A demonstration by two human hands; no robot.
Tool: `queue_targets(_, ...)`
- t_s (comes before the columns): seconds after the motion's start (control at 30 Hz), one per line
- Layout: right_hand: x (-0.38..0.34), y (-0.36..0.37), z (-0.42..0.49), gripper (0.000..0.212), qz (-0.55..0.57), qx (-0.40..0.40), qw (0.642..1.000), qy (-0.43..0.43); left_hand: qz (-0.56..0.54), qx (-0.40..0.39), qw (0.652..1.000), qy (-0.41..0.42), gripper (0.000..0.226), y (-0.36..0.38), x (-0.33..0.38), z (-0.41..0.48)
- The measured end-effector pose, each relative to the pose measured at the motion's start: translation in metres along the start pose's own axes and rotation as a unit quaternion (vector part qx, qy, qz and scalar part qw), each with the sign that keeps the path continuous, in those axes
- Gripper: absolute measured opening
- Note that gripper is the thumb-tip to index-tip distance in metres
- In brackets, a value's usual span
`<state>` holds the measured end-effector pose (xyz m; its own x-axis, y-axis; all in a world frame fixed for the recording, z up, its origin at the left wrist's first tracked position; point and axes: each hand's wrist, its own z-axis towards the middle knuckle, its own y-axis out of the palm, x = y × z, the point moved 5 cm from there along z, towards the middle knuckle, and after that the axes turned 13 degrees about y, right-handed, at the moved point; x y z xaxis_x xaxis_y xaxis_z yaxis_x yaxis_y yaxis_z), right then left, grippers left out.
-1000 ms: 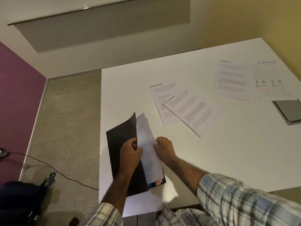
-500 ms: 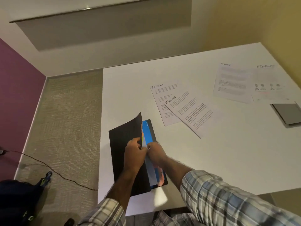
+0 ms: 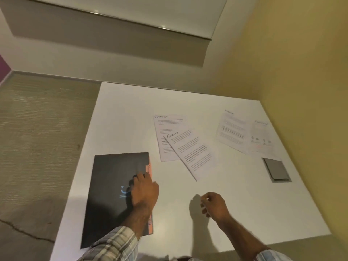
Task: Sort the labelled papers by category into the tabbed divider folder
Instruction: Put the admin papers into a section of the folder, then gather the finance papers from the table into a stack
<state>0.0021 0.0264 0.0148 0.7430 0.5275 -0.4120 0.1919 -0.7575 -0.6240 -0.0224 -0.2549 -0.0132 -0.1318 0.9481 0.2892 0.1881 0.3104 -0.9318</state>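
left hand fingers flat, apart, pinning folder shut on desk; right hand fingers curled, empty, probably bound for finance papers beyond them.

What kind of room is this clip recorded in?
Probably an office or small meeting room: a plain white table with a flush grey panel set into it, carpeted floor, and printed papers headed "Finance" beside a black folder.
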Motion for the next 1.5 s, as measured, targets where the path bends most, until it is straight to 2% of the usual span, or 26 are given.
queue_targets(0.13, 0.041, -0.033, 0.005, 0.016, -0.015, 0.019, 0.999, 0.025, -0.008, 0.060, 0.997, 0.046, 0.027, -0.010, 0.031, 0.003)
queue_targets(0.2, 0.052, -0.045, 0.013, 0.015, -0.054, 0.021, 0.998, 0.012, -0.038, 0.074, 0.992, 0.090, 0.032, -0.009, 0.052, 0.008)
queue_targets(0.33, 0.064, -0.069, 0.036, 0.018, -0.136, 0.016, 0.990, -0.021, -0.110, 0.015, 0.984, 0.137, 0.060, 0.015, 0.094, 0.023)
queue_targets(0.43, 0.073, -0.087, 0.066, 0.018, -0.129, -0.007, 0.991, -0.034, -0.105, -0.031, 0.985, 0.134, 0.078, 0.039, 0.123, 0.037)
queue_targets(0.53, 0.080, -0.116, 0.101, 0.018, -0.075, -0.027, 0.996, -0.041, -0.131, -0.024, 0.990, 0.039, 0.087, 0.058, 0.152, 0.052)
queue_targets(0.63, 0.083, -0.148, 0.123, 0.023, -0.049, -0.042, 0.996, -0.053, -0.225, 0.033, 0.969, -0.093, 0.076, 0.067, 0.173, 0.066)
queue_targets(0.7, 0.090, -0.171, 0.139, 0.020, -0.042, -0.056, 0.996, -0.053, -0.238, 0.038, 0.956, -0.167, 0.083, 0.071, 0.190, 0.078)
queue_targets(0.83, 0.117, -0.211, 0.168, 0.020, -0.020, -0.063, 0.997, -0.026, -0.210, 0.037, 0.945, -0.249, 0.110, 0.075, 0.215, 0.101)
queue_targets(0.93, 0.134, -0.228, 0.182, 0.025, -0.013, -0.077, 0.997, -0.009, -0.181, 0.030, 0.948, -0.260, 0.119, 0.078, 0.222, 0.114)
queue_targets(1.0, 0.138, -0.233, 0.193, 0.025, -0.011, -0.084, 0.996, -0.001, -0.180, 0.027, 0.947, -0.266, 0.112, 0.083, 0.221, 0.124)
queue_targets(1.1, 0.132, -0.235, 0.202, 0.015, -0.021, -0.081, 0.996, 0.000, -0.262, 0.082, 0.920, -0.279, 0.069, 0.083, 0.220, 0.128)
queue_targets(1.13, 0.126, -0.233, 0.205, 0.016, -0.019, -0.081, 0.997, -0.005, -0.298, 0.103, 0.908, -0.277, 0.061, 0.079, 0.222, 0.127)
queue_targets(1.27, 0.077, -0.225, 0.212, 0.018, 0.006, -0.090, 0.994, -0.056, -0.392, 0.176, 0.870, -0.243, 0.069, 0.063, 0.229, 0.110)
queue_targets(1.37, 0.028, -0.212, 0.211, 0.007, 0.070, -0.136, 0.986, -0.063, -0.450, 0.201, 0.847, -0.201, 0.029, 0.041, 0.233, 0.091)
queue_targets(1.43, -0.003, -0.201, 0.206, 0.033, 0.101, -0.186, 0.976, -0.047, -0.501, 0.189, 0.825, -0.180, 0.020, 0.023, 0.238, 0.077)
queue_targets(1.5, -0.030, -0.189, 0.203, 0.048, 0.104, -0.228, 0.968, -0.027, -0.525, 0.163, 0.819, -0.165, 0.020, 0.012, 0.237, 0.067)
